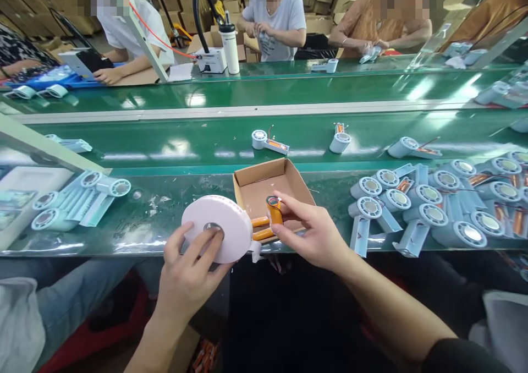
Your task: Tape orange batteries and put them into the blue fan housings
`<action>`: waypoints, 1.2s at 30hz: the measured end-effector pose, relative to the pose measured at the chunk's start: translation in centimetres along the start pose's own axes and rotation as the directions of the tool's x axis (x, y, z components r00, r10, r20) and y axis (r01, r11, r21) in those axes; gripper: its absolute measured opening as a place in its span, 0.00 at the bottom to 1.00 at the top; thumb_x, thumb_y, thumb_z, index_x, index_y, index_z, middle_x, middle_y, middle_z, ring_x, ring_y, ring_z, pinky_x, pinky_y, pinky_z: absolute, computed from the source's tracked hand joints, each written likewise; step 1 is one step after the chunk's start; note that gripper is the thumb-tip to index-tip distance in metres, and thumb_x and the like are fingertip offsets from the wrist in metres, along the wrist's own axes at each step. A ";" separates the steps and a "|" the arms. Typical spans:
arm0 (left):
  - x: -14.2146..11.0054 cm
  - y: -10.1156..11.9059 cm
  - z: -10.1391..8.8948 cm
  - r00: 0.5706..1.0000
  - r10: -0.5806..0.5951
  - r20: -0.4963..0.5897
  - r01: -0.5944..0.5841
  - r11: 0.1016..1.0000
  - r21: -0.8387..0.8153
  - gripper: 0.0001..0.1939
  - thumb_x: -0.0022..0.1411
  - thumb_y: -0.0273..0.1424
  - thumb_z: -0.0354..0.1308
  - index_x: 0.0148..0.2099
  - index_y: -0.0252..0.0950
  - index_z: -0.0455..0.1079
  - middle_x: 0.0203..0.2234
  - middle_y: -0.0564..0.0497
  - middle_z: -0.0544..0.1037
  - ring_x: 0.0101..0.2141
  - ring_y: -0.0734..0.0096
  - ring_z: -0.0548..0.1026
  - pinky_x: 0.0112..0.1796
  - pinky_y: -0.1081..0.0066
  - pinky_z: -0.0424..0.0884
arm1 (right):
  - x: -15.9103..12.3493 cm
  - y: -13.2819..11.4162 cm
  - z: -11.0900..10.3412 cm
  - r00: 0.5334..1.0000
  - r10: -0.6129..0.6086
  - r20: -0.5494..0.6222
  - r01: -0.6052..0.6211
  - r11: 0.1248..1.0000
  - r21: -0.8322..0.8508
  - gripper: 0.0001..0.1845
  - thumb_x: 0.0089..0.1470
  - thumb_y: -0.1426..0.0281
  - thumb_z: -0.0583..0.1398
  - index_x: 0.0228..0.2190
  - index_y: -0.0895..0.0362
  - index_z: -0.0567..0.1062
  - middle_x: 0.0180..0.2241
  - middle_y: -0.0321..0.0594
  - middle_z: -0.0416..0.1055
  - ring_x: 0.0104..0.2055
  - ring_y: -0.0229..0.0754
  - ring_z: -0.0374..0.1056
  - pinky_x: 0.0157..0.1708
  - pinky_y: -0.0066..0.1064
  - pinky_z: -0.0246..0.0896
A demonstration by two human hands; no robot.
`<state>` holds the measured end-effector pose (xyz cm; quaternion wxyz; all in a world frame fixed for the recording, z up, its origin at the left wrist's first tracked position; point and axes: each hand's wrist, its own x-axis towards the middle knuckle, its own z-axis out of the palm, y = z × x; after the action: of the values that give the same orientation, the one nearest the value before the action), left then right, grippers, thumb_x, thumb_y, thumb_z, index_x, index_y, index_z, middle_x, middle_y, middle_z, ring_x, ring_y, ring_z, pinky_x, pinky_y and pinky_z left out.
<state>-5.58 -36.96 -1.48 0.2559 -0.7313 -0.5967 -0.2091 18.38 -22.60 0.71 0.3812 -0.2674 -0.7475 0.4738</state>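
Observation:
My left hand [192,268] is closed around a wide white roll of tape [235,224], with fingers in its central hole. A loose end of the tape hangs off the roll's right side. Between the thumb and fingers of my right hand [313,230] is an orange cylindrical battery [274,212], held upright with its dark end up. Two more orange batteries [260,233] lie just left of it, at the near edge of an open cardboard box [243,191]. The box sits on the bench directly beyond my hands.
Light-blue fan housings [424,197] are heaped on the right of the bench [157,219], and more housings [82,197] lie on the left. Several rest on the green conveyor belt [198,136]. Across it, people work near a white tumbler [229,48].

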 end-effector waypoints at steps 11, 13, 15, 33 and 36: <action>1.9 1.6 -0.6 0.999 -0.016 -0.033 0.019 0.996 0.085 0.21 0.63 0.33 0.71 0.58 0.39 0.76 0.42 0.45 0.85 0.58 0.42 0.71 0.49 0.56 0.75 | -0.9 0.8 -0.1 0.894 0.251 0.370 -0.334 0.925 0.179 0.45 0.59 0.62 0.69 0.72 0.52 0.62 0.54 0.42 0.81 0.53 0.49 0.80 0.56 0.41 0.75; 2.0 1.3 -1.1 0.997 -0.051 -0.057 0.057 0.992 0.116 0.23 0.61 0.30 0.72 0.58 0.38 0.75 0.42 0.44 0.84 0.59 0.40 0.71 0.50 0.54 0.75 | -2.1 1.0 0.4 0.836 0.329 0.439 -0.434 0.886 0.164 0.41 0.59 0.64 0.69 0.69 0.54 0.67 0.48 0.41 0.85 0.49 0.49 0.82 0.54 0.39 0.76; 2.2 0.9 -1.5 0.997 -0.044 -0.057 0.051 0.991 0.126 0.25 0.60 0.25 0.72 0.58 0.38 0.75 0.44 0.43 0.84 0.59 0.40 0.71 0.54 0.52 0.75 | -3.4 1.0 0.6 0.745 0.350 0.568 -0.437 0.899 0.020 0.26 0.61 0.68 0.67 0.60 0.55 0.78 0.40 0.40 0.86 0.44 0.48 0.83 0.51 0.36 0.75; 3.0 6.9 0.5 0.966 -0.208 -0.154 0.231 0.962 0.145 0.17 0.62 0.34 0.72 0.51 0.34 0.78 0.35 0.43 0.82 0.45 0.48 0.70 0.49 0.51 0.67 | 1.0 0.6 5.3 0.838 0.454 -0.303 -0.081 0.653 0.753 0.21 0.42 0.60 0.78 0.38 0.54 0.85 0.38 0.44 0.85 0.39 0.51 0.82 0.41 0.44 0.82; 0.6 5.6 1.8 0.944 -0.329 -0.004 0.328 0.940 0.094 0.18 0.61 0.32 0.72 0.53 0.39 0.79 0.39 0.45 0.83 0.46 0.51 0.72 0.50 0.52 0.68 | 3.0 0.9 -0.3 0.779 0.394 -0.488 0.016 0.765 0.644 0.18 0.35 0.65 0.79 0.31 0.53 0.85 0.37 0.41 0.84 0.38 0.48 0.81 0.38 0.39 0.81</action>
<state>-0.02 -36.28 -3.18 0.2476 -0.6100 -0.7209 -0.2165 16.94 -19.79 0.87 0.6093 -0.3415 -0.3585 0.6194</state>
